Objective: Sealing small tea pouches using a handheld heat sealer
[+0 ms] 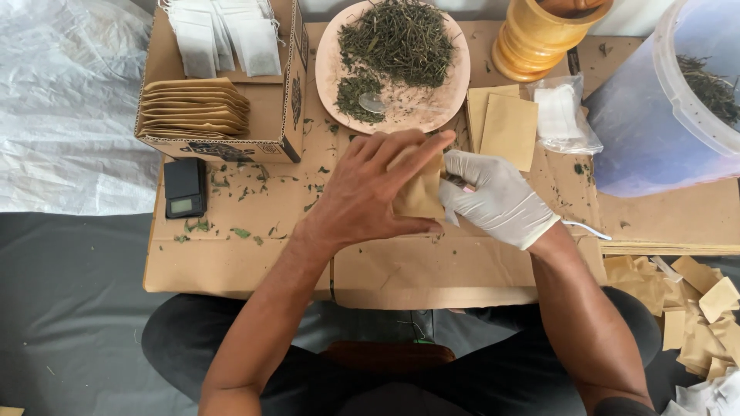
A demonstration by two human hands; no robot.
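My bare left hand (370, 189) grips a small brown paper sachet (420, 192) from the left, fingers spread across its top and thumb under it. On the sachet's right edge my right hand (493, 199), in a white glove, pinches it; a thin dark strip shows between the fingers. Both hands hover over flattened cardboard (247, 254) strewn with green leaf bits. Just beyond them sits a pink plate (455, 92) heaped with dried green herb, a small clear spoon (372, 102) lying on it.
An open cardboard box (297, 92) at the far left holds brown sachets and white tea bags. A small black pocket scale (185, 187) lies beside it. Flat brown sachets (509, 127), a clear plastic bag (561, 115), a wooden mortar (539, 38) and a lidded translucent tub (655, 131) stand right. Filled sachets (697, 312) pile at lower right.
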